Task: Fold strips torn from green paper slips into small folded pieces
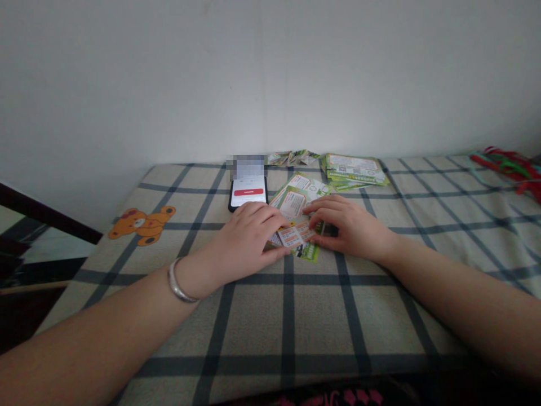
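Between both hands, low over the checked cloth, is a small printed leaflet [296, 234] with rows of boxed text and green patches. My left hand [253, 234] has its fingers closed on the leaflet's left side, the thumb along the near edge. From the right, my right hand [346, 223] pinches the other side with thumb and bent fingers. Whether a single sheet or a folded one lies under the fingers, I cannot tell. Just beyond the hands, green and white leaflets [295, 202] lie overlapping and partly covered by my right fingers.
A phone [249, 194] with its screen lit lies beyond my left hand. Against the wall are a row of folded leaflets [291, 158] and a stack of flat leaflets [355, 169]. Red and green cords [513, 169] lie far right. A bear picture [141, 224] is at left.
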`<state>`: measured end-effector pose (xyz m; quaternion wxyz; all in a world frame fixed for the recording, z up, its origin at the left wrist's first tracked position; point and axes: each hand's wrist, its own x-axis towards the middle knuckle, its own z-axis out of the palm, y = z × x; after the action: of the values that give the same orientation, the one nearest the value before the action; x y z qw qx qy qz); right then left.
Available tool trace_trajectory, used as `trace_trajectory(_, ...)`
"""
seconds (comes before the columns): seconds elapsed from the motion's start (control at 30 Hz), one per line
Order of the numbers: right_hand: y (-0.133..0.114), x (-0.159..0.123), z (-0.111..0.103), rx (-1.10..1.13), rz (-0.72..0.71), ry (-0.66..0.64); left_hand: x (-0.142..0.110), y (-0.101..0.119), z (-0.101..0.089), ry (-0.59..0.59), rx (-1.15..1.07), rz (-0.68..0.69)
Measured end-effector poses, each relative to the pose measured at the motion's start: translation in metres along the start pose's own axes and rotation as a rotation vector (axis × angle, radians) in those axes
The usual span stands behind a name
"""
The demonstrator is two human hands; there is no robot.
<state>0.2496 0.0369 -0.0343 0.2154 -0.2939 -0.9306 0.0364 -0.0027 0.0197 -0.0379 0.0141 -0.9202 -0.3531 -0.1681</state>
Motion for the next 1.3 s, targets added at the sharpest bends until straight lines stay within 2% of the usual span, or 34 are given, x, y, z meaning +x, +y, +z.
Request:
trace_trajectory(0.3,-0.002,0.0,0.002,-0.065,0.024,0.054,0.002,0.002,0.0,0.13,-0.031,0.051)
trace_trajectory(0.57,-0.004,0.001,0.001,-0.135,-0.019,0.183,0.002,0.001,-0.005,0.243,0.012,0.144)
trace_trajectory(0.9,-0.006,0.001,-0.004,-0.151,-0.079,0.262,0.003,0.002,-0.004,0.217,-0.018,0.145)
trace_trajectory(1.1,-0.001,0.0,-0.007,-0.12,-0.074,0.257,0.002,0.0,-0.003,0.223,0.038,0.147)
trace_trajectory(1.3,-0.001,-0.002,-0.009,-0.097,-0.128,0.281,0.001,-0.001,-0.005,0.233,0.096,0.152)
